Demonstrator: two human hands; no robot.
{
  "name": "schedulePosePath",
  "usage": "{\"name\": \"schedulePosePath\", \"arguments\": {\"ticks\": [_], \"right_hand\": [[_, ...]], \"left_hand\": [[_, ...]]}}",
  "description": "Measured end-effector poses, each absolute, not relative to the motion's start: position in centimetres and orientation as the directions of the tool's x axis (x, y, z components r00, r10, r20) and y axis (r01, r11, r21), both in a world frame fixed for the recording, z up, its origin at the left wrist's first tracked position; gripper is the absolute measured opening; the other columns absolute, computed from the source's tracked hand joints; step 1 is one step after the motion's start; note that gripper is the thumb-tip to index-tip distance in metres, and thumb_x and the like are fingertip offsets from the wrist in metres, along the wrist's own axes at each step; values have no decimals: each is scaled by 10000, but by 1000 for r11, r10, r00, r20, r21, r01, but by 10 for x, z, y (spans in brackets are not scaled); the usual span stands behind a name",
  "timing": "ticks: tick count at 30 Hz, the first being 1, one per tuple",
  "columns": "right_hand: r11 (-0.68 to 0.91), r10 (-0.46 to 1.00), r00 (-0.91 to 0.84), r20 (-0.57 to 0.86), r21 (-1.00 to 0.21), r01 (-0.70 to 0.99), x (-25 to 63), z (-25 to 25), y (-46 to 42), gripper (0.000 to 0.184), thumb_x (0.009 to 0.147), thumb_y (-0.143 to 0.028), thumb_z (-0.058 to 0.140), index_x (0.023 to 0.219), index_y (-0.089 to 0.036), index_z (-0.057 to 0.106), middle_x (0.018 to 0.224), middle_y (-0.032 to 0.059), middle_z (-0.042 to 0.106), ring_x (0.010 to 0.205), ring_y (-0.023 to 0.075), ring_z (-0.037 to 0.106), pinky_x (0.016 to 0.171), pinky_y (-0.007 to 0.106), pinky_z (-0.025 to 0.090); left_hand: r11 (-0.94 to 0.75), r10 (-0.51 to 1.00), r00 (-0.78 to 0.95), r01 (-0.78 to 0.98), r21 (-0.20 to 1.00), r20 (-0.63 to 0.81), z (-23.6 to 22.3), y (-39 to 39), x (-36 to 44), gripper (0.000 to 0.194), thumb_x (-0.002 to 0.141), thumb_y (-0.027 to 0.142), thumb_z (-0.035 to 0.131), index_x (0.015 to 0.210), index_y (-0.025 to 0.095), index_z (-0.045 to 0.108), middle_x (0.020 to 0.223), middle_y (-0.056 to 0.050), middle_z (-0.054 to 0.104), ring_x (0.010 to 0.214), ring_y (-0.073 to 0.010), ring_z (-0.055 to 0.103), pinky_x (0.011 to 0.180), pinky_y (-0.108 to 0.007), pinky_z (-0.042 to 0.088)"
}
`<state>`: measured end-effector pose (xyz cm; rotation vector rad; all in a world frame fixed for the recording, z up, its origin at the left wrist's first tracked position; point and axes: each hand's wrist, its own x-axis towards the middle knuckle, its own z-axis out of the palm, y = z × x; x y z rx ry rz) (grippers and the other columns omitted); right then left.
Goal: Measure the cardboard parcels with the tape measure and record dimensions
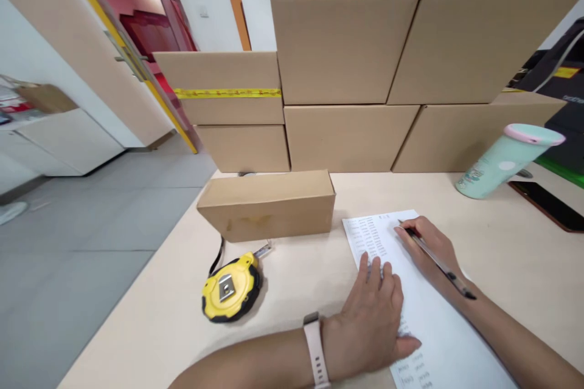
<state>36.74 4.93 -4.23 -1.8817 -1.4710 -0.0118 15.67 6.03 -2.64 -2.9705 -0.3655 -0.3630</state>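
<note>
A white sheet of paper (440,322) lies on the table, with columns of handwriting down its left side. My left hand (376,310) rests flat on the sheet with its fingers spread, covering part of the writing. In my right hand (431,249) is a pen (435,261), held in a writing grip with its tip at the upper part of the paper. Left of my hands lies a yellow and black tape measure (232,287), a short end of its blade sticking out. Behind it sits a small closed cardboard box (274,213).
Large cardboard boxes (342,137) are stacked along the back of the table (292,292); yellow tape (228,93) crosses one. At the right stand a mint green tumbler (506,161) and a dark phone (552,203) lying flat. The table's left edge borders a grey floor (91,219).
</note>
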Motion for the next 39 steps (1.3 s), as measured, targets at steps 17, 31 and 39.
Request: {"name": "schedulePosePath", "arguments": {"ticks": [17,31,39], "right_hand": [[-67,698,267,664,-311,948,345,-13,45,355,891,-455,379,1178,-354,562,1044,94,626,873,359,637,618,479,500],[276,842,-204,500,-75,958,260,62,146,707,844,-695,363,1378,-239,445,1445,130,467,1336,335,383,1021,524,361],[311,853,-229,469,-103,945,238,53,146,719,820,-683,432,1352,-200,472,1146,146,629,1073,332,568,823,454,493]], "left_hand": [[-550,834,501,715,431,231,9,92,-27,846,650,361,773,1358,151,359,1456,-192,380,1381,-359,275,1128,-563,215],[-309,908,398,433,847,128,3,89,-82,836,524,507,807,1231,181,502,1185,-126,592,1095,-332,547,951,-465,411],[-201,881,374,-254,946,288,52,47,-118,854,551,677,759,1219,176,577,1176,-135,620,983,-313,601,900,-428,443]]}}
